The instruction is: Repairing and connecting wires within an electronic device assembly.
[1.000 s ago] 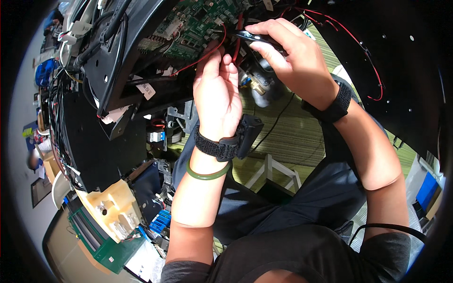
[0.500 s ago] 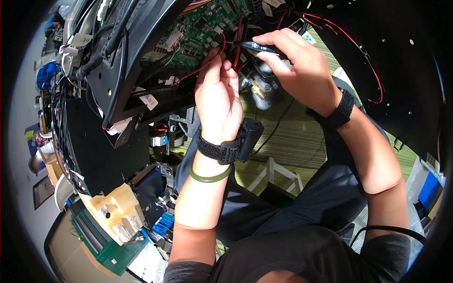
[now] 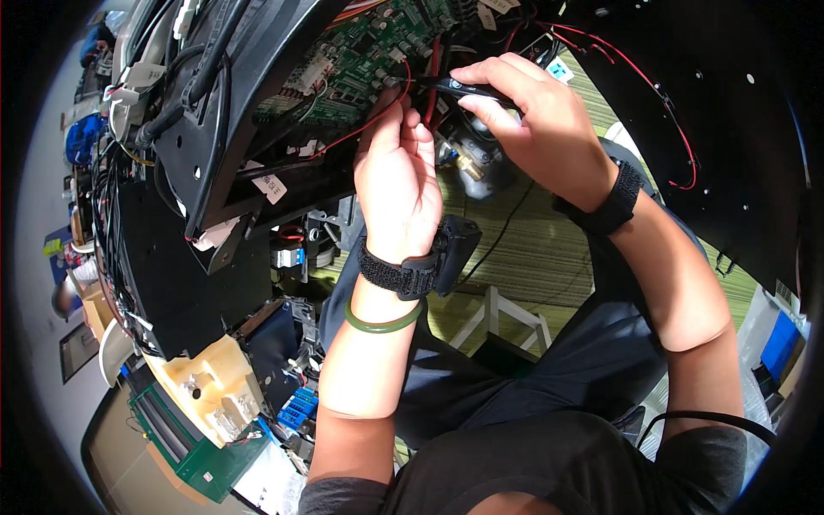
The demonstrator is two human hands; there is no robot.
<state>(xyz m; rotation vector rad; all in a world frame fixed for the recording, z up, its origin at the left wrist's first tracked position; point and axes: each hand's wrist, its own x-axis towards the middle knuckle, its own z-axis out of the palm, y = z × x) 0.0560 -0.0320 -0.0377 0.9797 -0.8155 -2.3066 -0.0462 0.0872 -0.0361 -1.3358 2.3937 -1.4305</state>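
Observation:
My right hand is closed around a slim black-handled screwdriver. Its thin shaft points left, toward the lower edge of a green circuit board. Just under that edge my left hand is raised palm up, fingers bent together. Its fingertips reach in among the wires and are partly hidden, so what they pinch cannot be made out. A thin red wire crosses in front of the left fingers. The board sits inside a tilted black metal housing, with thicker red wires beside it.
Bundled black cables run along the housing's left side. At the right stands a large black panel carrying a red wire. Below the hands are a metal fitting with a brass part and a white stool frame on the green floor.
My right hand has shifted slightly left, and the screwdriver handle has turned a little in its fingers. The left hand has stayed almost still.

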